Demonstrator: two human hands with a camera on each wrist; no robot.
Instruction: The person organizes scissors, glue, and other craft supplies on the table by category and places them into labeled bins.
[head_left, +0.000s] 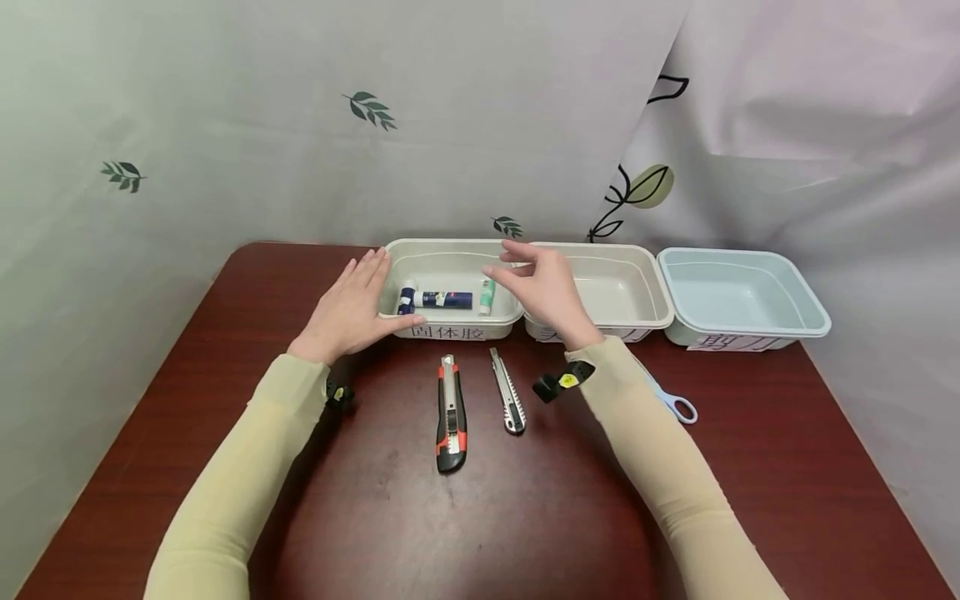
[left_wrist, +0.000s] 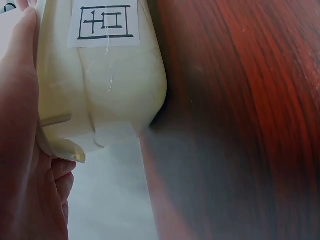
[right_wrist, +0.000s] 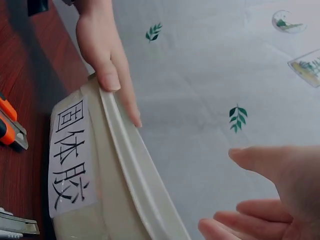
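Leftmost bin point(head_left: 450, 260) — left hand point(head_left: 351, 305) lies spread against it.

Pale backdrop point(head_left: 247, 125) fills the top of the head view, a dark leaf sprig point(head_left: 123, 176) far left, a second sprig point(head_left: 371, 110) left of top centre, and a black-stemmed plant print point(head_left: 651, 187) right of centre! Below, glossy red-brown table point(head_left: 360, 517) stretches across the lower frame.

Cutters point(head_left: 452, 417) before leftmost tub point(head_left: 450, 258), probable scissors point(head_left: 666, 396) farther right
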